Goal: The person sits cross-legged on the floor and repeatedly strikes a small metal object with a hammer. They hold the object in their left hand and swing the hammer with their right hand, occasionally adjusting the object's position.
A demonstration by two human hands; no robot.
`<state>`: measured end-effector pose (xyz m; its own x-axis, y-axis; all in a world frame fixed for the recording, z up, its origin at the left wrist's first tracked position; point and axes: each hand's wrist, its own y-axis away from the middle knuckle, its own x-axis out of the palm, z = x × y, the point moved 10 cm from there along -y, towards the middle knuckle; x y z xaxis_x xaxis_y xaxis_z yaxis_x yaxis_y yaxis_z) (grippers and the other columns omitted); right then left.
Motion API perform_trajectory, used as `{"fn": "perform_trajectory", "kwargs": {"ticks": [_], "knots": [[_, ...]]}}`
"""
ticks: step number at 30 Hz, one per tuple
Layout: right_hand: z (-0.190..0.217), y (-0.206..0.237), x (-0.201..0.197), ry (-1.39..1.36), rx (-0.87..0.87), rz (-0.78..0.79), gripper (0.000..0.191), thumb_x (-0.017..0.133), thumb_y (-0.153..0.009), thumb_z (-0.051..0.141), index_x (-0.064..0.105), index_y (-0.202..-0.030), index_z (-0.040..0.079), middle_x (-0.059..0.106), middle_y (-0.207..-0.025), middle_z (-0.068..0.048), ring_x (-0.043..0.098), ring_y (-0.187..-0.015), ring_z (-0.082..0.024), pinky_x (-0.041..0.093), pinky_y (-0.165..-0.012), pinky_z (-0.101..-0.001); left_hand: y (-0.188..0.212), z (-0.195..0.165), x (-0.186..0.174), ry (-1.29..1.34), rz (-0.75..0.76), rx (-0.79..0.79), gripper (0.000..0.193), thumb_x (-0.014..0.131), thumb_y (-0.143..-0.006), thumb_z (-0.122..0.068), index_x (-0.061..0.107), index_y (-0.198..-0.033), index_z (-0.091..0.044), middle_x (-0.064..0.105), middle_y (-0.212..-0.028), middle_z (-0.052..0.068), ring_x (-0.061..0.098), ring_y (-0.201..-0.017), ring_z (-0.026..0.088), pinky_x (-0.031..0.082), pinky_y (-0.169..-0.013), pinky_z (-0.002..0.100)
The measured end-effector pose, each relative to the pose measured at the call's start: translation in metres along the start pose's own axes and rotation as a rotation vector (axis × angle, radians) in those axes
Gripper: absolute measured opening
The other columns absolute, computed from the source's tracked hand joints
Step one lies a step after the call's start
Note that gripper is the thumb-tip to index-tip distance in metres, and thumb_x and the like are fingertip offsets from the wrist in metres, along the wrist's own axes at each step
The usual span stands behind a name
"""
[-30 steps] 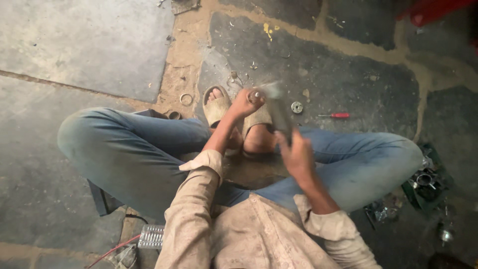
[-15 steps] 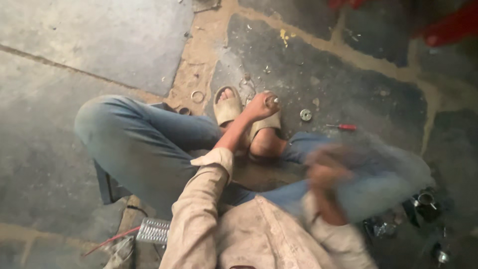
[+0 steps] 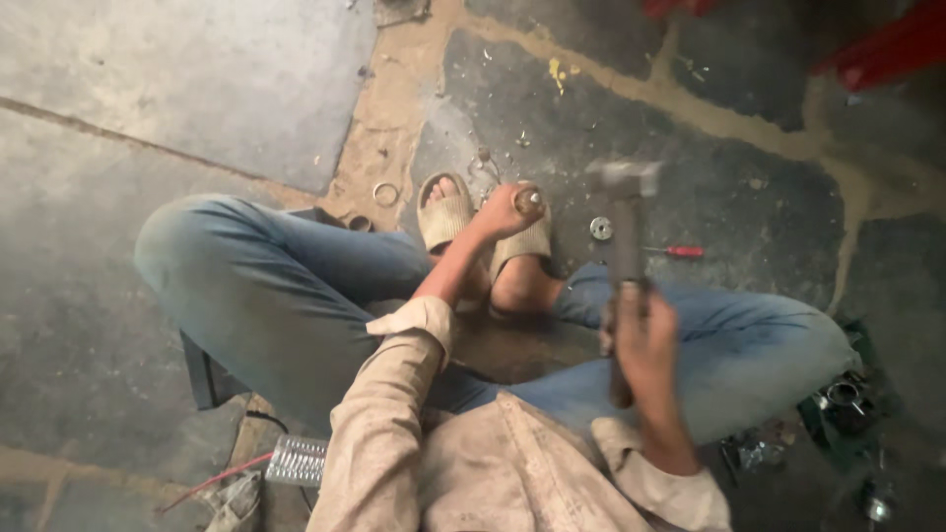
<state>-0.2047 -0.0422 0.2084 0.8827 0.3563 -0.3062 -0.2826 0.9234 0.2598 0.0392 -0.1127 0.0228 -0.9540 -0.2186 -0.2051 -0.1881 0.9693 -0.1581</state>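
Above the knees, right hand (image 3: pixel 642 340) now gripping raised hammer (image 3: pixel 623 232), blur gone.

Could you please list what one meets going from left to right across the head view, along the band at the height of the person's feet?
Metal ring → left hand gripping a small metal part → round washer → hammer in right hand → red screwdriver.

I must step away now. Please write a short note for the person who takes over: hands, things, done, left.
Left hand: closed on a small round metal part, held over the beige sandals.
Right hand: grips the wooden-handled hammer, head raised and blurred, apart from the part.
Nearby on the stone floor: a metal washer, a red-handled screwdriver, a metal ring.
Done: cannot tell. Left: the hammer blow on the part, probably.
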Motion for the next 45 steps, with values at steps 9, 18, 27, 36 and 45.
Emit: {"fn": "perform_trajectory", "kwargs": {"ticks": [9,18,27,36,45], "knots": [[0.052,0.009,0.001,-0.144,-0.441,-0.073,0.046,0.048,-0.107,0.043,0.058,-0.082,0.005,0.055,-0.059,-0.005,0.057,-0.047,-0.018,0.044,-0.045,-0.0336,-0.002,0.011,0.012,-0.107,0.021,0.040,0.029,0.077,-0.083,-0.028,0.067,-0.095,-0.003,0.068,-0.088,0.019,0.067,-0.084,0.037,0.052,-0.076,0.044],[-0.018,-0.029,-0.001,-0.018,0.016,-0.061,0.049,0.042,-0.110,0.047,0.052,-0.085,0.006,0.051,-0.061,-0.002,0.049,-0.043,-0.012,0.039,-0.038,-0.0284,0.000,0.023,-0.003,-0.176,0.022,-0.120,0.038,0.077,-0.080,-0.032,0.077,-0.108,-0.006,0.075,-0.091,0.020,0.073,-0.086,0.036,0.055,-0.075,0.043],[-0.059,-0.006,0.021,0.001,0.245,0.073,0.046,0.044,-0.106,0.045,0.056,-0.087,0.005,0.054,-0.059,-0.003,0.051,-0.040,-0.012,0.040,-0.035,-0.0291,-0.001,0.009,-0.017,0.075,-0.100,-0.035,0.015,0.071,-0.089,-0.019,0.070,-0.087,-0.005,0.073,-0.074,0.006,0.067,-0.067,0.014,0.051,-0.062,0.033],[-0.060,-0.001,0.023,-0.003,0.257,0.107,0.045,0.047,-0.105,0.046,0.058,-0.090,0.005,0.054,-0.062,-0.001,0.050,-0.042,-0.010,0.039,-0.036,-0.0275,-0.001,0.013,-0.015,0.114,-0.093,-0.098,0.018,0.072,-0.089,-0.020,0.066,-0.084,-0.004,0.070,-0.071,0.006,0.066,-0.066,0.012,0.051,-0.060,0.034],[-0.041,-0.005,0.027,0.076,0.174,0.114,0.049,0.047,-0.105,0.049,0.058,-0.091,0.004,0.055,-0.062,-0.002,0.052,-0.043,-0.010,0.040,-0.037,-0.0270,-0.001,0.009,-0.016,0.091,-0.095,-0.101,0.020,0.072,-0.089,-0.021,0.065,-0.082,-0.004,0.065,-0.067,0.004,0.059,-0.062,0.012,0.047,-0.058,0.034]]}}
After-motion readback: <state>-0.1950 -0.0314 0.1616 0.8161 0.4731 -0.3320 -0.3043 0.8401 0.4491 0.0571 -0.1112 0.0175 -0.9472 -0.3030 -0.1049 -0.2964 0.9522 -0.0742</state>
